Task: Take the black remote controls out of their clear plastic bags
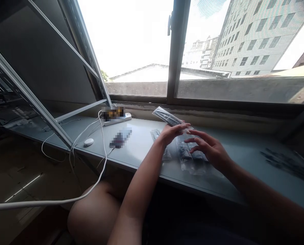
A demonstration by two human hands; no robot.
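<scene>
My left hand [172, 132] holds a long clear plastic packet [167, 117] with dark contents, lifted and tilted above the grey sill shelf [141, 143]. My right hand [208, 149] hovers with fingers spread over several similar clear packets [190, 154] lying flat on the shelf. One more packet [159, 137] lies just left of my left wrist.
A phone [120, 137] on a white cable [100, 160], a round white puck [89, 142] and a power strip [116, 117] sit at the shelf's left. A metal rack frame [39, 105] slants across the left. Dark loose items [287, 161] lie at the far right. The window is behind.
</scene>
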